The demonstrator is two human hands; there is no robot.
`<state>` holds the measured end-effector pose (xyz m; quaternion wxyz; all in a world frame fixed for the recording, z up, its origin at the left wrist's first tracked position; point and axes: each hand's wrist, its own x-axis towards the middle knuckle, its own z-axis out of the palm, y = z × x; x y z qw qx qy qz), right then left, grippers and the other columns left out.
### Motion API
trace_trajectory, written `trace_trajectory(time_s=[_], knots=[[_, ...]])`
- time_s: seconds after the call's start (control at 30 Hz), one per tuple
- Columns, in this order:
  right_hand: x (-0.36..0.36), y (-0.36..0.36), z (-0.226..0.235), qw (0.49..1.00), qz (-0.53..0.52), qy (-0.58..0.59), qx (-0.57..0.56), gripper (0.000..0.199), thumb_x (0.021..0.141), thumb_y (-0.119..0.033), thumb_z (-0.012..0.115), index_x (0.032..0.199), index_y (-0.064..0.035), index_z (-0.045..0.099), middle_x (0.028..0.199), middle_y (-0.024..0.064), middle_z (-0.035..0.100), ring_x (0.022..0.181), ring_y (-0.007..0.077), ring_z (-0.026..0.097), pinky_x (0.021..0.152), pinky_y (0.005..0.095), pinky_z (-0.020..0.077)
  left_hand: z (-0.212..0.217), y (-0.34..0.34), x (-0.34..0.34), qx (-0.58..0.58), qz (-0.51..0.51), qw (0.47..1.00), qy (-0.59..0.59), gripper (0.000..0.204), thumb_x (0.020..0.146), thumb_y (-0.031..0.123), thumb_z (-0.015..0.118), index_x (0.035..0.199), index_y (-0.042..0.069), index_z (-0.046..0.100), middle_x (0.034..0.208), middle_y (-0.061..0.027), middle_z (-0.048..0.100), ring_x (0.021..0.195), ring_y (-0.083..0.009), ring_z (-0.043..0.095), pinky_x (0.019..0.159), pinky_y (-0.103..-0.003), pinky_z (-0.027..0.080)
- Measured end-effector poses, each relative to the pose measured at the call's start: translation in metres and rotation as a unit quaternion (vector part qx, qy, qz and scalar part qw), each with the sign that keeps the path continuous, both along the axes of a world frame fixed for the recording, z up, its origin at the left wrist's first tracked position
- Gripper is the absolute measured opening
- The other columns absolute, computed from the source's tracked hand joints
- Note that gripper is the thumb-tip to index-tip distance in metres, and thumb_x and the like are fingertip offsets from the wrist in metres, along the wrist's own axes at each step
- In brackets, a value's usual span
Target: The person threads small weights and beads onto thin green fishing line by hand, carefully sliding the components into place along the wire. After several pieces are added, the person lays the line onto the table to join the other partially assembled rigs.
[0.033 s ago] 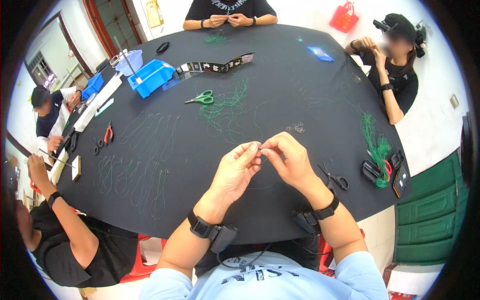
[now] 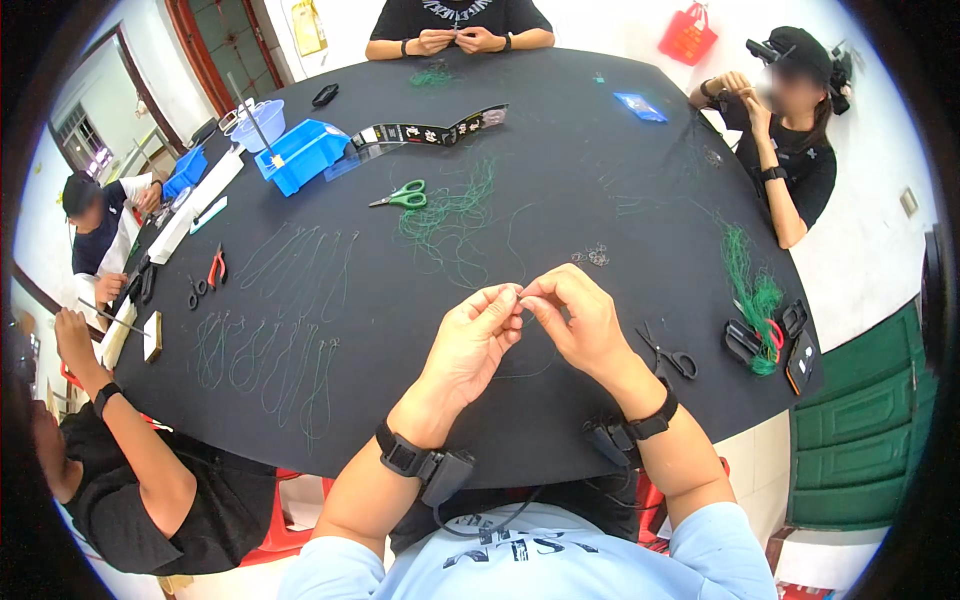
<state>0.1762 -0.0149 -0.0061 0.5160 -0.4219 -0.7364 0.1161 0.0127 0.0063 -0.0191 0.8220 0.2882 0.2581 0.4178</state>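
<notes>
My left hand [image 2: 472, 335] and my right hand [image 2: 578, 318] meet over the near middle of the black table, thumb and forefinger of each pinched together at the fingertips. A thin green thread [image 2: 527, 376] curves out below them, and its end seems to run into the pinch. Anything smaller between the fingertips is hidden. Just beyond my right hand lies a small heap of tiny metal pieces [image 2: 597, 255], hook-like in look. A loose tangle of green thread [image 2: 455, 225] spreads beyond my left hand. Black-handled scissors [image 2: 668, 352] rest to the right of my right wrist.
Several looped green threads [image 2: 275, 350] lie in rows at left, near red-handled pliers [image 2: 218, 265] and small black scissors [image 2: 197, 291]. Green scissors [image 2: 402, 195] touch the tangle. A blue bin [image 2: 300, 160] stands far left, a green thread bundle [image 2: 752, 295] at right. Other people sit around the table.
</notes>
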Motion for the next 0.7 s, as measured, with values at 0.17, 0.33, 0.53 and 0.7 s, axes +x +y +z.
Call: trace_trajectory(time_s=[0.17, 0.33, 0.53, 0.7], knots=[[0.001, -0.004, 0.003, 0.999, -0.02, -0.009, -0.037, 0.011, 0.081, -0.002, 0.065, 0.088, -0.0008, 0.057, 0.081, 0.0098, 0.056, 0.067, 0.0208, 0.058, 0.058, 0.0307, 0.0471, 0.003, -0.004, 0.003, 0.028, 0.0, 0.999, 0.019, 0.02, 0.092, 0.018, 0.06, 0.106, 0.004, 0.06, 0.093, -0.0013, 0.062, 0.08, -0.0086, 0.055, 0.076, -0.023, 0.047], [0.005, -0.003, 0.006, 0.999, -0.022, -0.011, -0.042, 0.011, 0.081, -0.002, 0.064, 0.088, -0.0014, 0.056, 0.081, 0.0104, 0.055, 0.068, 0.0219, 0.057, 0.059, 0.0317, 0.0467, 0.008, -0.004, 0.001, 0.026, -0.005, 1.0, 0.015, 0.022, 0.092, 0.018, 0.06, 0.109, 0.003, 0.06, 0.097, -0.0034, 0.063, 0.074, -0.0065, 0.051, 0.07, -0.02, 0.044], [0.008, -0.003, 0.009, 0.999, 0.012, -0.033, -0.019, 0.01, 0.081, -0.002, 0.063, 0.087, -0.0017, 0.055, 0.08, 0.0099, 0.054, 0.07, 0.0228, 0.056, 0.059, 0.0316, 0.0461, 0.009, 0.002, -0.005, 0.13, 0.002, 0.975, 0.18, 0.02, 0.088, 0.021, 0.067, 0.098, 0.004, 0.066, 0.086, -0.0018, 0.066, 0.058, -0.0011, 0.042, 0.051, -0.016, 0.032], [0.012, -0.005, 0.012, 0.997, 0.04, -0.038, -0.059, 0.008, 0.082, 0.0, 0.062, 0.087, -0.0004, 0.056, 0.082, 0.0074, 0.055, 0.067, 0.014, 0.056, 0.057, 0.0261, 0.0459, 0.018, 0.002, -0.01, 0.132, -0.023, 0.965, 0.225, 0.019, 0.083, 0.02, 0.072, 0.094, 0.005, 0.068, 0.078, 0.0005, 0.065, 0.053, -0.0005, 0.039, 0.046, -0.016, 0.028]])
